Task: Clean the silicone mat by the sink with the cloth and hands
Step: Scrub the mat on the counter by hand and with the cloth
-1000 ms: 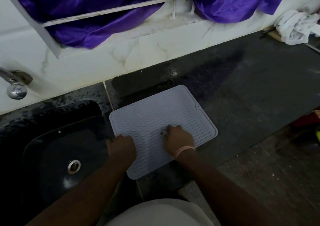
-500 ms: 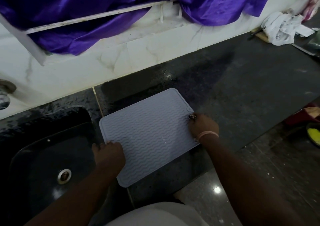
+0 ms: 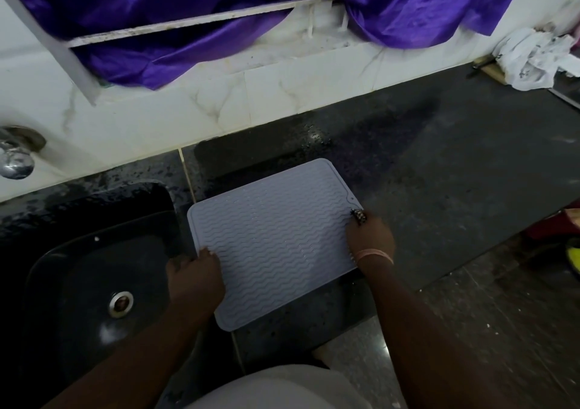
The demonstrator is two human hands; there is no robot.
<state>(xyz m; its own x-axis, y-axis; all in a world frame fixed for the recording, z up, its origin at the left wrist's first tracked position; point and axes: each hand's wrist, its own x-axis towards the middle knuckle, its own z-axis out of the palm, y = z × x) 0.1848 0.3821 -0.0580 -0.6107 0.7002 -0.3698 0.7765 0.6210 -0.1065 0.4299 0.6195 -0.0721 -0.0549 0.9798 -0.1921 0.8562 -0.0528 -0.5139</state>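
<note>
Silicone mat (image 3: 276,242) lies flat on the dark counter (image 3: 455,170), its left edge at the sink (image 3: 94,283) rim; left hand (image 3: 196,275) grasps the mat's left edge; right hand (image 3: 370,239) holds a small dark patterned cloth (image 3: 358,215) at the mat's right edge; crumpled white rag (image 3: 533,58) at the counter's far right corner.

Both arms reach forward: left hand (image 3: 196,278) fingers curled, knuckles up; right hand (image 3: 370,236) fingers curled too, band at wrist.
</note>
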